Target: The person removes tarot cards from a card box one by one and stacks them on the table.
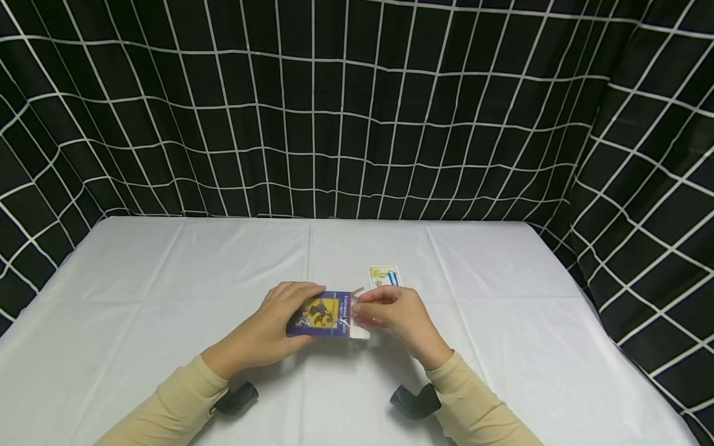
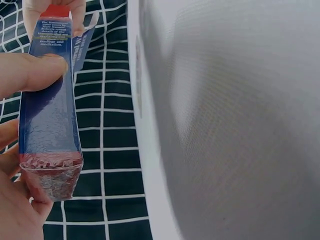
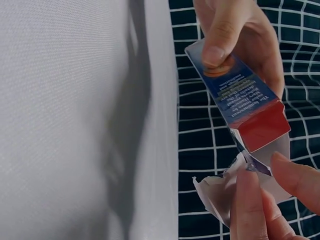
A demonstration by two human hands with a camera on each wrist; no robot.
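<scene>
My left hand (image 1: 279, 322) grips a blue card box labelled Universal Waite (image 1: 320, 313), thumb along the near side and fingers over the far side. A yellow picture fills the box's front, and a shiny plastic wrap covers its closed end in the left wrist view. The other end faces right, with white flaps (image 3: 280, 150) spread out and a red panel (image 3: 262, 125) showing there. Thumb and fingers of my right hand (image 1: 398, 313) pinch at these flaps. One flap (image 3: 220, 195) has a ragged, torn edge.
Just beyond my right hand, a white-bordered picture card (image 1: 385, 275) lies on the white tablecloth (image 1: 167, 272), partly hidden by the fingers. Dark wrist devices (image 1: 415, 401) sit under both cuffs. Black cloth with a white grid (image 1: 329, 124) hangs behind and at the sides.
</scene>
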